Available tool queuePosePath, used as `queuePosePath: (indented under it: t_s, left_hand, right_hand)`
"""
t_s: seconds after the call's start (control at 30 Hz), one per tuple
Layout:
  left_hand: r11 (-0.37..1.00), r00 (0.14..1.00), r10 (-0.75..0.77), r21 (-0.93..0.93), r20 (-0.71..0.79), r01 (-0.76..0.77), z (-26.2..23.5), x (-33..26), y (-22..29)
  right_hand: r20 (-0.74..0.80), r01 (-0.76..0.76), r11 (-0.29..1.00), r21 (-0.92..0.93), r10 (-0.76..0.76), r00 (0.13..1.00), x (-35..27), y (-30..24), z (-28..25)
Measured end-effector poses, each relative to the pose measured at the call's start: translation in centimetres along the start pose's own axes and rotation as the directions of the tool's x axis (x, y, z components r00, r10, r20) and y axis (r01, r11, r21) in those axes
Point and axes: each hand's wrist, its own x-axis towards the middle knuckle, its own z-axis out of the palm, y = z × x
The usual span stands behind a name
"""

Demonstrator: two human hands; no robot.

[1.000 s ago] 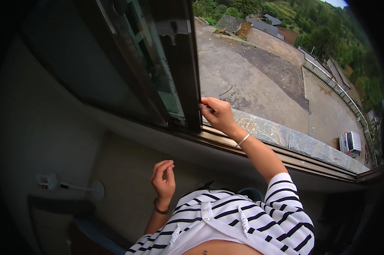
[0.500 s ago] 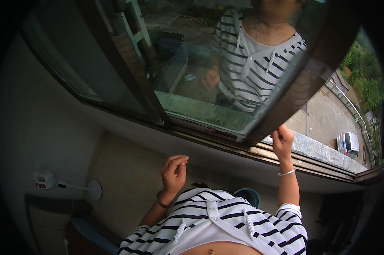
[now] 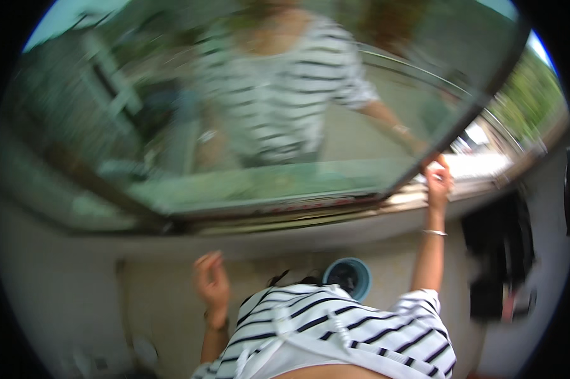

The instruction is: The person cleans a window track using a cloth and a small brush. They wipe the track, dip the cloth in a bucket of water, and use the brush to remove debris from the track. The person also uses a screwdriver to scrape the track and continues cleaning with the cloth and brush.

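Observation:
A sliding window sash with a dark frame (image 3: 471, 108) spans the upper view, its glass reflecting a striped top and an arm. My right hand (image 3: 438, 180) is closed around the right edge of this sash, just above the sill track. A silvery bangle circles that wrist. On the left, my left hand (image 3: 213, 281) is raised below the window, apart from it. Its fingers are loosely bent and blurred, with nothing visible in them. Beneath the sash runs the window track (image 3: 285, 221), partly smeared by motion.
A blue bucket (image 3: 366, 278) with dark contents stands on the floor in front of me. Black items (image 3: 499, 237) are against the right wall. Through the gap at right show a white vehicle (image 3: 476, 136) and greenery. A pale round object (image 3: 145, 348) is at lower left.
My view has turned rightward. The sash has slid to the right with my right hand on its edge, and the gap there looks narrower. My left hand appears farther left and lower.

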Motion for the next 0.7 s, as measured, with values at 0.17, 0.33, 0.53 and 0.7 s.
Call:
queuePosePath:
  t_s: [0.17,0.33,0.53,0.7]
  left_hand:
    - [0.988,0.991,-0.133,-0.083,0.02,0.134,-0.3,-0.1,-0.3]
    - [0.996,0.997,-0.078,-0.047,-0.018,0.077,-0.1,2.1,-1.5]
    - [0.999,0.928,-0.042,-0.021,-0.37,0.038,-2.0,5.1,-1.3]
    - [0.992,0.774,-0.11,-0.112,-0.623,0.051,-3.6,10.5,0.2]
  right_hand:
    - [-0.35,0.205,0.942,-0.266,-0.293,0.89,-2.2,-3.7,0.4]
    - [-0.301,0.109,0.969,-0.223,-0.175,0.938,-1.1,-1.4,0.1]
    - [-0.225,0.063,0.932,-0.356,-0.151,0.963,0.3,3.0,-1.7]
    - [-0.219,-0.056,0.976,-0.212,0.009,0.976,1.7,7.8,-6.7]
